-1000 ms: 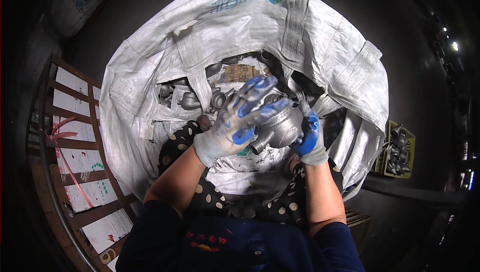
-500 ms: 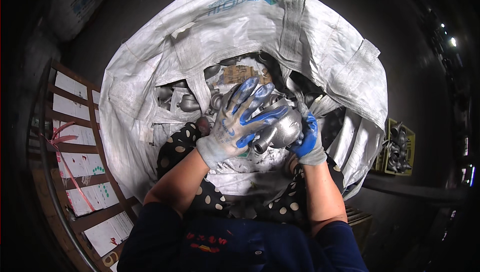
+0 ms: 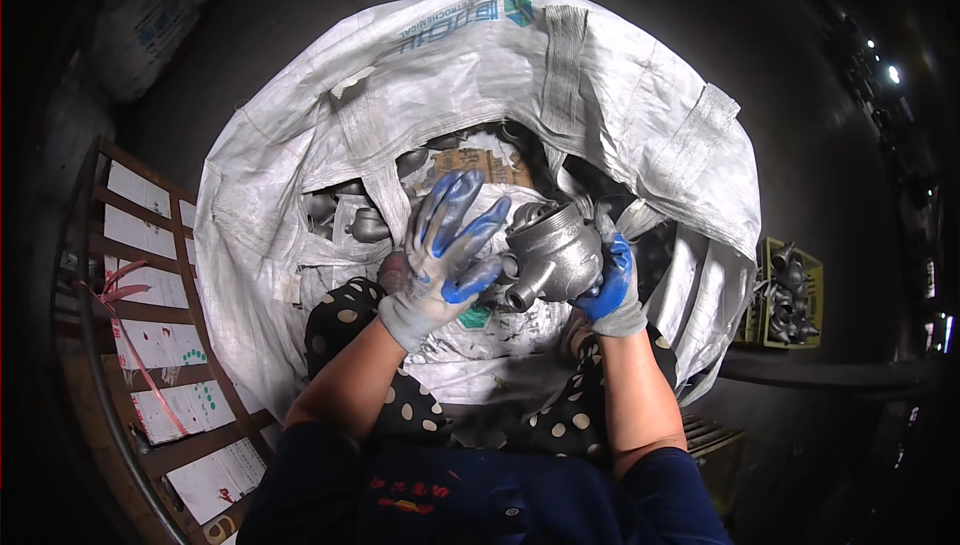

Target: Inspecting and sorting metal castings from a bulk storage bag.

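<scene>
A grey metal housing casting (image 3: 560, 260), rounded with a threaded-looking collar and short pipe stubs, is held above the white bag's opening. My right hand (image 3: 615, 280), in a white glove with blue coating, is closed around the casting's right side. My left hand (image 3: 445, 255), gloved the same way, is open with fingers spread, just left of the casting and apart from its stubs. More grey castings (image 3: 370, 225) lie inside the large white woven bag (image 3: 650, 75), partly hidden by its straps and folds. A brown cardboard piece (image 3: 470, 162) lies among them.
A yellow crate (image 3: 815, 290) of similar castings stands at the right. Along the left runs a brown slatted rack (image 3: 150, 340) with white boards and a pink ribbon (image 3: 125, 290). My knees in dotted cloth (image 3: 350, 320) are against the bag.
My left hand has moved left, away from the casting it was over. The casting stays in my right hand, and its collar now shows. The whole view has shifted slightly.
</scene>
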### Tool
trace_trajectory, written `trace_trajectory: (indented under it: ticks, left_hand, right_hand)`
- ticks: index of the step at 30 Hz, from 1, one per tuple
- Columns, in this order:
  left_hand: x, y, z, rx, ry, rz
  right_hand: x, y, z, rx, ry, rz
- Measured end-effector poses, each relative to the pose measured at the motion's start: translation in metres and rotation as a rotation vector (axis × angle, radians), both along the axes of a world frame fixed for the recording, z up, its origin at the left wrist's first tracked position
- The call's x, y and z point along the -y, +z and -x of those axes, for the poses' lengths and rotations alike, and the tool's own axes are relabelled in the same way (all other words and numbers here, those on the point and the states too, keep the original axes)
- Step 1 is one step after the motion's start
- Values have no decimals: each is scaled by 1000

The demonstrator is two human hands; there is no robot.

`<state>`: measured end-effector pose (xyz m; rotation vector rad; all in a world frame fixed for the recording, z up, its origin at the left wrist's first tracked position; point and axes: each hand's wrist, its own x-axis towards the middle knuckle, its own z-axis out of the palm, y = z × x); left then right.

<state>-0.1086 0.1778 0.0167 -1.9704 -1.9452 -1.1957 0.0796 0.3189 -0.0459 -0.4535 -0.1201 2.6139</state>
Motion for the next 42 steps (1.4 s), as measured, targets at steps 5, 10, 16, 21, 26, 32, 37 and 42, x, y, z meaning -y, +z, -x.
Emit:
trace_trajectory:
  ticks: [5,10,16,21,26,32,37,42]
  left_hand:
    - [-5,-8,-14,-206,-49,-67]
    - [8,-32,14,415,-115,10]
    - [8,-13,-7,1416,-677,-57]
    - [0,-38,-9,1489,-479,246]
    - [-2,-42,-11,1598,-424,185]
    - [9,-13,2,1478,-350,316]
    - [11,-15,10,1987,-361,225]
    - [3,-12,-11,2036,-335,155]
  right_hand:
    - [12,36,6,27,35,-153]
    - [5,23,1,139,-101,-133]
    - [10,17,2,148,-108,-355]
    - [22,37,10,723,-211,-1291]
    - [27,41,13,563,-146,-942]
    - [18,32,10,303,-134,-492]
    - [14,25,6,66,-85,-319]
    - [17,24,9,186,-64,-335]
